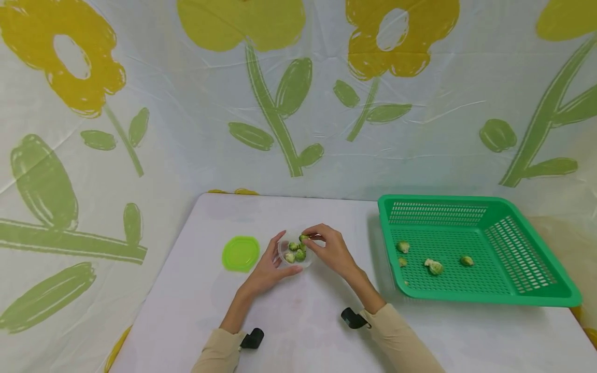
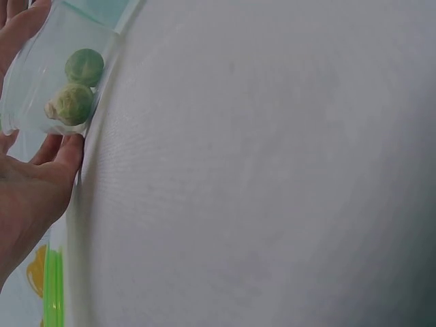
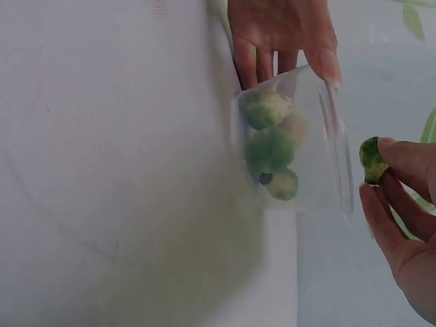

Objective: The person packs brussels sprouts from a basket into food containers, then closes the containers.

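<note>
Leftmost, a lid [image 1: 240, 254] lies flat on the table [image 1: 186, 311]. Your left hand [image 1: 265, 274] grips the tub [image 3: 317, 170], thumb and fingers against its wall; several sprouts [image 1: 300, 255] sit inside it. Your right hand [image 1: 333, 253], apart from the left, pinches one sprout [image 3: 372, 160] between thumb and fingertips, just above the tub's rim without touching it. Farther right, the basket [image 1: 466, 297] holds more sprouts [image 1: 466, 261].

High on the near side, the head camera faced down and forward, taking in the table [image 1: 303, 352] from farthest back. The left wrist camera [image 1: 253, 338] and right wrist camera [image 1: 353, 318] looked toward the far cloth [image 1: 420, 155], low, close and tipped sideways, all three sharing the clear container [image 3: 313, 170].
</note>
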